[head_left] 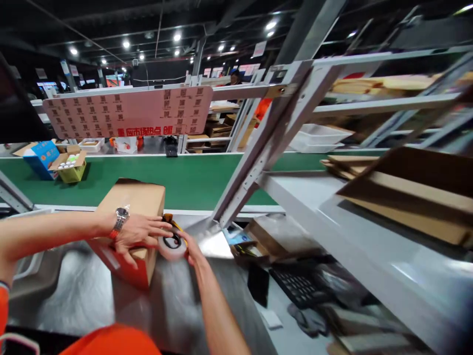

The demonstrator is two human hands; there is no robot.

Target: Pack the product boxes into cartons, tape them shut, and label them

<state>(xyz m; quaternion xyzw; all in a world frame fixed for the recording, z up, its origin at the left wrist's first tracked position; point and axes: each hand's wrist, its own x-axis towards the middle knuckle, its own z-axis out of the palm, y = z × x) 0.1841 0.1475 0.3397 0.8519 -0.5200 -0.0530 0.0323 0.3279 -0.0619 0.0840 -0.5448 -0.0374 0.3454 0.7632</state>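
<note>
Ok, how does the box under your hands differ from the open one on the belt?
The near box is shut, brown with a red side; the belt box stands open, flaps out, yellow-green, round items showing. The near box sits on the steel table under the left hand, the right hand holding a tape dispenser against it; the belt box lies untouched. Both are cartons.

The single head-worn camera looks forward and down from close above the steel table (84,296), tilted, toward the green conveyor belt (192,180) along its far edge.
</note>
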